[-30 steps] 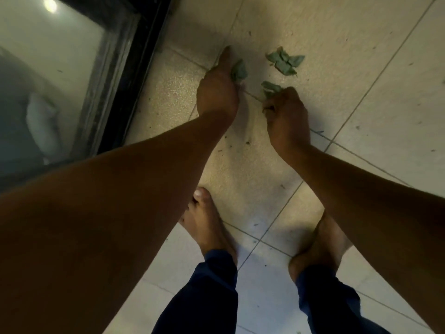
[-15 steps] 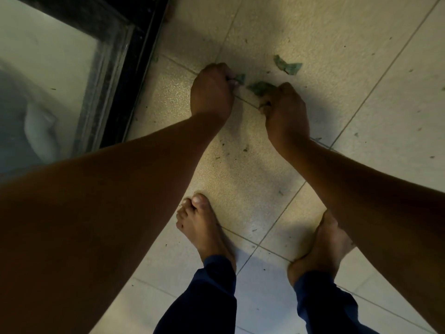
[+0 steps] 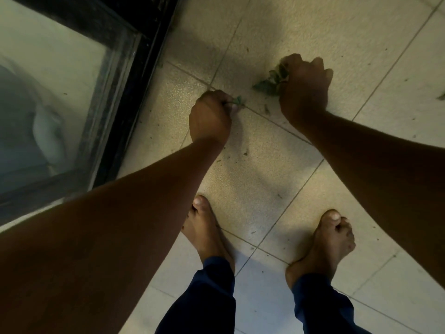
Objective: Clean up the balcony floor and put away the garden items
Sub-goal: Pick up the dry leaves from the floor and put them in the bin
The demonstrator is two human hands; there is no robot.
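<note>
My right hand (image 3: 304, 86) is curled into a fist around a bunch of green leaves (image 3: 271, 81) that stick out on its left side, just above the beige tiled floor (image 3: 262, 169). My left hand (image 3: 210, 114) is also curled, and pinches a small green leaf piece (image 3: 238, 101) at its fingertips, close to a tile joint. The two hands are apart, the right one further away and to the right. How many leaves each fist holds is hidden.
A black frame (image 3: 142, 75) with a glass pane (image 3: 48, 68) runs along the left. My bare feet (image 3: 207, 232) stand on the tiles below the hands. Small dark crumbs of plant debris (image 3: 245, 154) lie scattered, and one green scrap (image 3: 441, 96) sits at the right edge.
The loose leaves that lay on the floor beyond my hands are gone from it; my right hand has moved up and right and now grips them. My left hand stays shut on its piece.
</note>
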